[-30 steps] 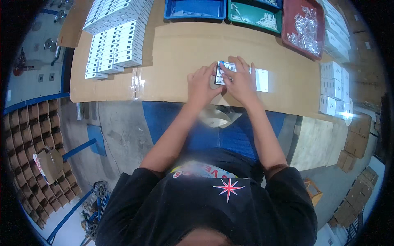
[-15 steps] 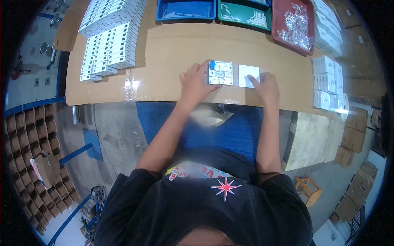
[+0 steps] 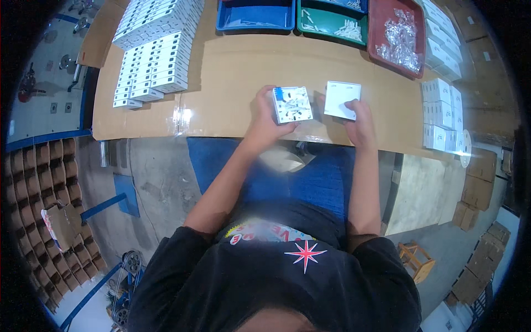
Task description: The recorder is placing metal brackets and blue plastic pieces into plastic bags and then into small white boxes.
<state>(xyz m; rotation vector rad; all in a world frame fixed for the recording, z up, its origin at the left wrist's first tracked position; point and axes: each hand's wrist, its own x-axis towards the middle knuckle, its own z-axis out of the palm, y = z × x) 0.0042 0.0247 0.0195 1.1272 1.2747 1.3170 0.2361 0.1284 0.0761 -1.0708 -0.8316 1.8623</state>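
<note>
My left hand (image 3: 263,125) is closed round the left and near edges of a small white square box (image 3: 300,104). The box is open at the top, with a blue piece in one corner and several small parts inside that are too small to name. In my right hand (image 3: 363,128), thumb on top, is a flat white square lid-like piece (image 3: 336,97). It is tilted a little and hides most of my fingers. A gap lies between the box and the lid-like piece, both over the near part of the cardboard-covered table (image 3: 232,72).
Tall stacks of small white boxes (image 3: 152,69) stand at the left, with more white boxes (image 3: 438,105) at the right edge. Along the back are a blue tray (image 3: 255,17), a green tray (image 3: 323,29) of white pieces and a red tray (image 3: 377,52) of clear plastic bags.
My right hand has raised the lid-like piece, which now looks larger and tilted. My left hand has tilted the box and brought it slightly nearer, so the gap between them is wider.
</note>
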